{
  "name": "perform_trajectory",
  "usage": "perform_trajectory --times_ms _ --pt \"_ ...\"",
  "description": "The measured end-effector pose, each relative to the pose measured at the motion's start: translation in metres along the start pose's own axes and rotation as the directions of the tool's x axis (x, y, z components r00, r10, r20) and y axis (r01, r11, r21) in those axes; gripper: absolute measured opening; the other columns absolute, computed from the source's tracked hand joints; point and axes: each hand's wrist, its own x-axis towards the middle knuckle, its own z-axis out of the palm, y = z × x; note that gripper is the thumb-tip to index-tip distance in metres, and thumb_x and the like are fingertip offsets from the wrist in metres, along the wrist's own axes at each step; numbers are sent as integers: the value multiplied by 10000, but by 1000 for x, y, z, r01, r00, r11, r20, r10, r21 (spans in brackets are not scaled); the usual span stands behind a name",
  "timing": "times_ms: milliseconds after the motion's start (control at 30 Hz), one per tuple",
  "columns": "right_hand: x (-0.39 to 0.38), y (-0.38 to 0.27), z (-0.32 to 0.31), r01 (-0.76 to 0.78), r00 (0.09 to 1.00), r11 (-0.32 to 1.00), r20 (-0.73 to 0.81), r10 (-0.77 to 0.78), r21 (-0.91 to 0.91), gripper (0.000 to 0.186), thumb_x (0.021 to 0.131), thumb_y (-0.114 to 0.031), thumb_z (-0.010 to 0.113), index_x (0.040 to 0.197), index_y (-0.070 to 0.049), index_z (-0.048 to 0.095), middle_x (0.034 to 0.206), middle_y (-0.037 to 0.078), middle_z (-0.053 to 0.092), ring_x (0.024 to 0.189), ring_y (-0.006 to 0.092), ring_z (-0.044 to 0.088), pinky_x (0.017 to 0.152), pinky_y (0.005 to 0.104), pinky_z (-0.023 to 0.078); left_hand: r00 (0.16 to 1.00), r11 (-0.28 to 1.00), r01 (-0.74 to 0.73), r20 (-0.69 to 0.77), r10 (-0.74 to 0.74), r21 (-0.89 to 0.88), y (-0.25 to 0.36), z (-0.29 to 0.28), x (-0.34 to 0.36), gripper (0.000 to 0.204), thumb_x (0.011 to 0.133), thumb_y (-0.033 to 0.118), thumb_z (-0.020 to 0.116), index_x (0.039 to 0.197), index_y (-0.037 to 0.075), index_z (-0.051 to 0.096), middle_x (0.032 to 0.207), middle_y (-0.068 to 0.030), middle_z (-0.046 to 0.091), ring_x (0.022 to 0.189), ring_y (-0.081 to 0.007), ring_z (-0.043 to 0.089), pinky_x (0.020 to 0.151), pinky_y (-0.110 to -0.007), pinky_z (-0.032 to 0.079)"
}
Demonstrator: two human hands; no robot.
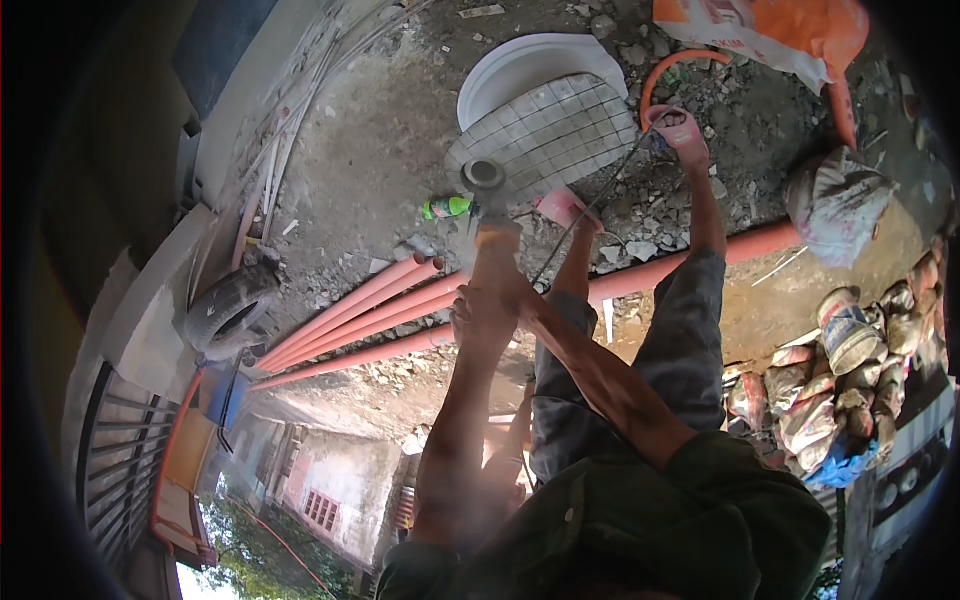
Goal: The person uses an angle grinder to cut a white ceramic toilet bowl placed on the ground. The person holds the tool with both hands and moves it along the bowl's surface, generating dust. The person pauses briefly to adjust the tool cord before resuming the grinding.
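Note:
Both of my hands are wrapped around a power tool that looks like an angle grinder (497,240), with a round grey head and an orange-brown body. My left hand (468,318) is closed at its rear part, and my right hand (508,290) is closed just beside it. Haze blurs the tool and fingers. Its head hangs over the near left edge of a grey slab with a square grid of lines (560,130). A dark cord (600,195) runs from near the tool to my foot. Next to the slab lies a green bottle (446,207).
A white curved basin-like piece (540,60) lies behind the slab. Several orange pipes (360,320) stretch across the rubble at my feet. A tire (232,308) lies left; filled sacks (810,410) and a bucket (850,330) stand right. My feet wear pink slippers (680,130).

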Motion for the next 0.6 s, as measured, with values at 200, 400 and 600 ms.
perform_trajectory --times_ms 200,400,600 --pt "8 -7 0 33 990 998 134 -40 55 567 977 -594 512 1205 -79 574 1051 84 640 927 206 637 821 349 532 995 998 49 82 -52 37 13 -7 8 411 881 275 617 1137 -45 597 1093 -267 549 1000 -418 614 824 -502 533" --pt "5 -6 1 25 995 998 100 -31 62 543 980 -556 523 1219 -71 564 1057 84 637 944 205 633 835 346 524 997 999 36 72 -37 3 7 -1 9 408 867 262 619 1189 13 586 1050 -256 550 934 -423 616 787 -528 524" --pt "0 -4 1 27 996 999 81 -30 41 524 979 -516 543 1237 -59 555 1066 87 635 958 206 631 846 343 518 999 999 31 40 -29 -44 1 2 6 440 855 266 626 1241 61 572 1026 -255 560 903 -442 620 758 -547 518"
